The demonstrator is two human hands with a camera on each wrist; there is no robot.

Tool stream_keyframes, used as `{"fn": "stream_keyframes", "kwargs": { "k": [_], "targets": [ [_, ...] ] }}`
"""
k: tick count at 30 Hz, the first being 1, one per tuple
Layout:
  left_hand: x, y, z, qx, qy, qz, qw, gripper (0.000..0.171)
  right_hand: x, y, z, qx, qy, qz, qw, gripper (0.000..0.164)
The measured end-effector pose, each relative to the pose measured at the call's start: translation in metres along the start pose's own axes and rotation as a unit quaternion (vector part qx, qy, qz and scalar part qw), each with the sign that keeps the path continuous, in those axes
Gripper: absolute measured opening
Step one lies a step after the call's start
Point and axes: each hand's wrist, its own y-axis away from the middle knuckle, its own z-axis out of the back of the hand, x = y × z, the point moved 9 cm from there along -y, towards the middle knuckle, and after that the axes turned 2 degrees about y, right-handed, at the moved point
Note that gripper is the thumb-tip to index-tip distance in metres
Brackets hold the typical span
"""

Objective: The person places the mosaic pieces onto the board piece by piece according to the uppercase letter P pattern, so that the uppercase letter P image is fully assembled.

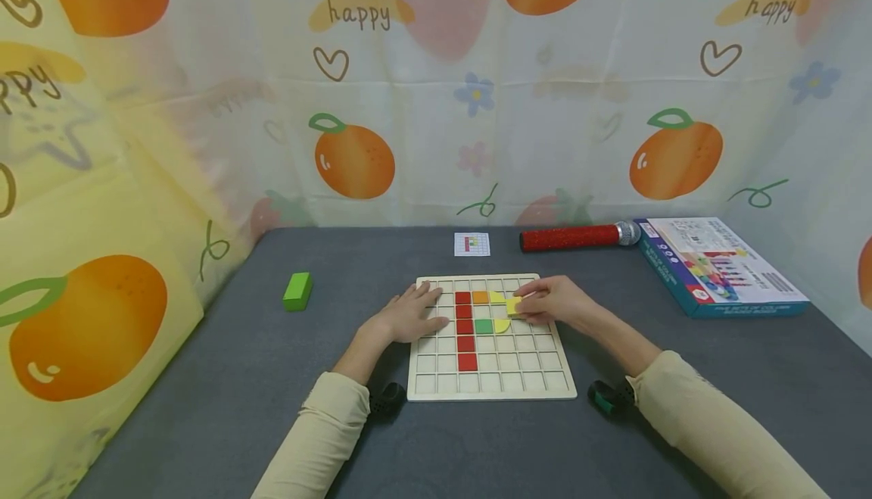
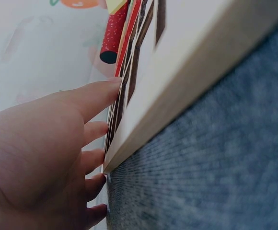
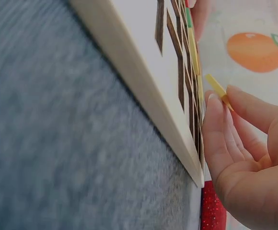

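Observation:
A pale wooden grid board [image 1: 521, 385] lies flat on the dark grey table. Down one of its columns runs a line of red square tiles [image 1: 465, 326]. Beside the line are an orange tile [image 1: 480, 297], a green tile [image 1: 484, 326] and yellow rounded tiles [image 1: 502, 325]. My left hand [image 1: 409, 313] rests on the board's left edge with its fingers spread. Between thumb and fingers, my right hand [image 1: 555, 302] pinches a yellow tile [image 3: 218, 91], held tilted just above the board's right part. Its fingertips hide some of the cells there.
Behind the board lies a small pattern card [image 1: 471, 244]. A red glittery microphone [image 1: 572, 238] is at the back, near a flat game box [image 1: 736, 268] on the right. To the left stands a green block [image 1: 297, 291]. A printed curtain [image 1: 422, 105] closes off the back.

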Motion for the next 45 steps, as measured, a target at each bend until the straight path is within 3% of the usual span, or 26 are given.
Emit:
{"fn": "stream_keyframes", "kwargs": {
  "k": [9, 25, 35, 45],
  "targets": [
    [-0.001, 0.0, 0.0, 0.0, -0.004, -0.007, 1.0, 0.066, 0.001, -0.005, -0.008, 0.001, -0.016, -0.009, 1.0, 0.035],
    [-0.001, 0.0, 0.001, -0.003, 0.002, -0.013, 0.9999, 0.066, 0.007, -0.008, -0.011, -0.02, 0.04, -0.02, 0.999, 0.032],
    [0.003, -0.004, -0.003, -0.003, -0.012, -0.012, 0.9999, 0.066, 0.013, -0.005, -0.015, -0.015, 0.043, 0.004, 0.999, 0.029],
    [0.003, -0.003, -0.003, -0.003, -0.007, -0.008, 0.9999, 0.066, 0.009, -0.006, -0.015, -0.039, 0.042, -0.007, 0.998, 0.024]
  ]
}}
